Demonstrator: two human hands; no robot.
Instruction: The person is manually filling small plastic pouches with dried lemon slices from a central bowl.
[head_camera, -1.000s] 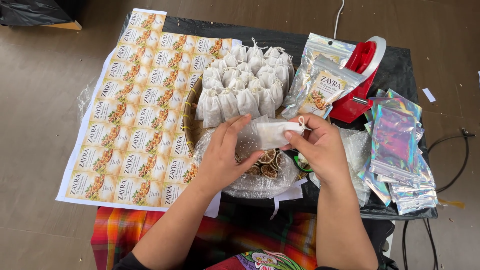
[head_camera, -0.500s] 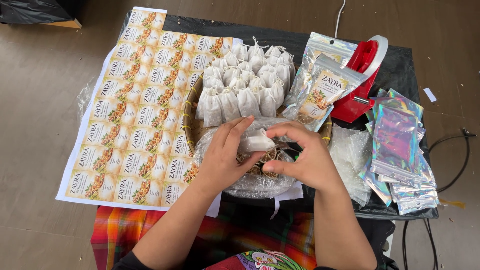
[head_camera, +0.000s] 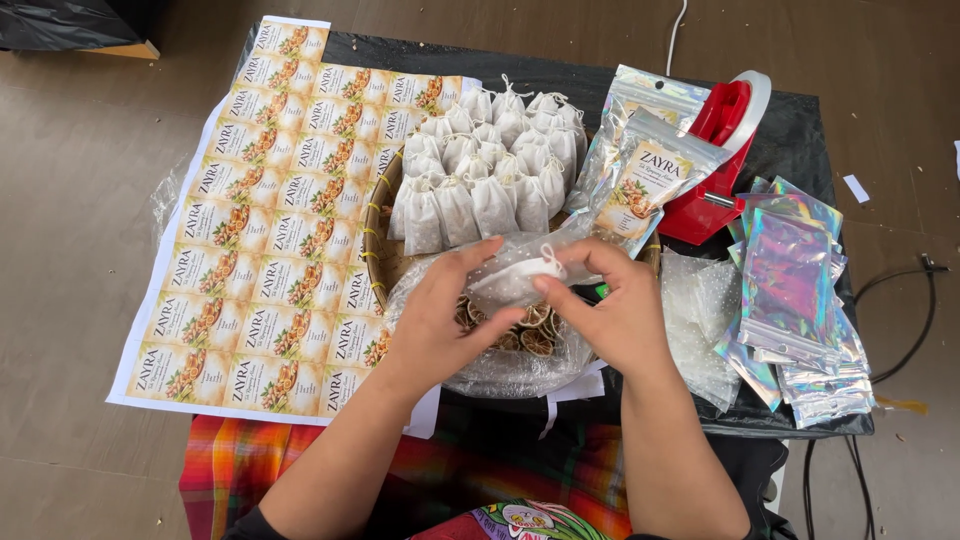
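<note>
White pouches (head_camera: 490, 170), label sheet (head_camera: 270, 230), tape dispenser (head_camera: 722, 160) ring both hands.

Basket (head_camera: 374, 225) mostly hidden (under sachets (head_camera: 480, 170))

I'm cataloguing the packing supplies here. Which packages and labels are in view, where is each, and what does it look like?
Label sheets: left on the table, rows of cream rectangles with orange fruit pictures.
Labelled pouches: behind the hands, clear and silvery, cream front label.
Holographic pouches: right edge, a flat iridescent stack.
White sachets: in the woven basket, small tied bags.
Small mesh bag: held by left hand and right hand, white.
</note>
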